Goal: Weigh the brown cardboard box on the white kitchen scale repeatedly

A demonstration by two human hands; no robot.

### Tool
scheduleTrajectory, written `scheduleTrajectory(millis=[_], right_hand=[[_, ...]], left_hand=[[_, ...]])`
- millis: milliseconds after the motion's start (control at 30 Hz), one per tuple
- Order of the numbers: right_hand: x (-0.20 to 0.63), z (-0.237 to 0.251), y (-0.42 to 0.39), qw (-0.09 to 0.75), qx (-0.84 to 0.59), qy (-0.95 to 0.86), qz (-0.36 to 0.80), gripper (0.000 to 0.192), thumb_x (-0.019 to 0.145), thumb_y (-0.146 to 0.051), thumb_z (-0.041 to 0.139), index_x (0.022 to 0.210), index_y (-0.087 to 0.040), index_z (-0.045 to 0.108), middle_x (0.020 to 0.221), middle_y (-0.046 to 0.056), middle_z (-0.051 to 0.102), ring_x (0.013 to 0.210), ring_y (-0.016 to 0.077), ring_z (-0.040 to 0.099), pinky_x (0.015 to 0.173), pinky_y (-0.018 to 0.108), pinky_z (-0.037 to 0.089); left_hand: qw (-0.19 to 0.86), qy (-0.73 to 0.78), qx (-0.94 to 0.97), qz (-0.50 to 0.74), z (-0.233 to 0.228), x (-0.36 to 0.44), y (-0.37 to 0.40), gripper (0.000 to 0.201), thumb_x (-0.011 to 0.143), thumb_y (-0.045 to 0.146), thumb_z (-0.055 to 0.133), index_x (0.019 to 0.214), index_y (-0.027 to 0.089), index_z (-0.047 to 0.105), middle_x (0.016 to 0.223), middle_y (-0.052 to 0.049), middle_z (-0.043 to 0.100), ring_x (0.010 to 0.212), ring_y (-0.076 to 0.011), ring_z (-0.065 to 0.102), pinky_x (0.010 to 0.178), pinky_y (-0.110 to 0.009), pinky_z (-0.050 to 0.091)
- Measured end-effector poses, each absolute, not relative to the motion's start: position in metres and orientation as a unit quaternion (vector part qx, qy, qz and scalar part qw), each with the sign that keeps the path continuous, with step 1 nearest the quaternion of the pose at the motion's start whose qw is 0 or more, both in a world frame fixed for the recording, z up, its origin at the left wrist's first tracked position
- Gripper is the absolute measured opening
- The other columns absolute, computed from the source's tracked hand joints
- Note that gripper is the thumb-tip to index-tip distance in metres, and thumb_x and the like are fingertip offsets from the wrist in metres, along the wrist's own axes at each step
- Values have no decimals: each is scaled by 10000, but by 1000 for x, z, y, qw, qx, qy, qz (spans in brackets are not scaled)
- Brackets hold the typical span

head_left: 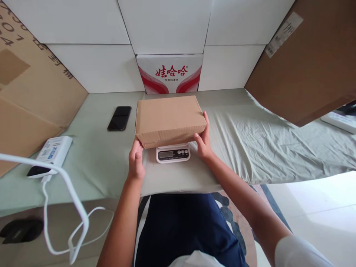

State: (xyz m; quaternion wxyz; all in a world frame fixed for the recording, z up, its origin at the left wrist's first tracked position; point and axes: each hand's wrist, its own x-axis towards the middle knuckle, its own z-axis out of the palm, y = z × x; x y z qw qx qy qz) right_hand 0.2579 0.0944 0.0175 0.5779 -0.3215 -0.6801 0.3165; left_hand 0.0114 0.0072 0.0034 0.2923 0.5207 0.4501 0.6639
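Observation:
Between my two hands is a closed brown cardboard box, slightly tilted, over a small white digital scale. My left hand grips its lower left corner, with the fingers reaching under the box. At the right end my right hand holds on, thumb on the front face and fingers along the side. Only the front of the scale shows, with its grey display and buttons; the box hides its platform. Whether the box touches the platform I cannot tell.
A black smartphone lies left of the box. Further left, a white power bank has a white cable plugged in. Cardboard panels stand at left and right. A white-and-red carton stands behind, on the green cloth.

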Motion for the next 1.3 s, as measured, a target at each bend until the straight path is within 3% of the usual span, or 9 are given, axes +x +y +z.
scheduleTrajectory(millis=[500, 967, 1200, 1300], right_hand=[[258, 11, 98, 577, -319, -697, 282, 847, 949, -689, 462, 1641, -329, 131, 1736, 30, 236, 1590, 317, 304, 1309, 558, 297], [258, 13, 95, 592, -328, -685, 270, 771, 962, -647, 470, 1619, -357, 190, 1716, 25, 260, 1587, 336, 289, 1305, 602, 272], [262, 18, 94, 608, -366, -654, 261, 752, 944, -705, 419, 1599, -406, 203, 1620, 73, 389, 1477, 357, 433, 1196, 644, 380], [263, 21, 94, 610, -368, -650, 265, 752, 938, -713, 414, 1594, -403, 217, 1591, 85, 422, 1442, 353, 472, 1165, 630, 412]], left_hand=[[303, 446, 508, 672, 0, 9, 8, 913, 822, 846, 474, 1454, 193, 567, 1503, -175, 578, 1477, -370, 460, 1169, -463, 431], [305, 435, 520, 669, -1, 9, 12, 872, 865, 804, 463, 1497, 207, 528, 1528, -162, 561, 1493, -354, 443, 1192, -458, 412], [300, 411, 498, 702, 7, 7, 9, 874, 864, 817, 437, 1559, 287, 458, 1678, -80, 380, 1573, -322, 306, 1275, -453, 273], [304, 422, 494, 697, 8, 7, 8, 872, 863, 824, 426, 1555, 295, 465, 1677, -75, 385, 1570, -318, 314, 1274, -452, 272]])
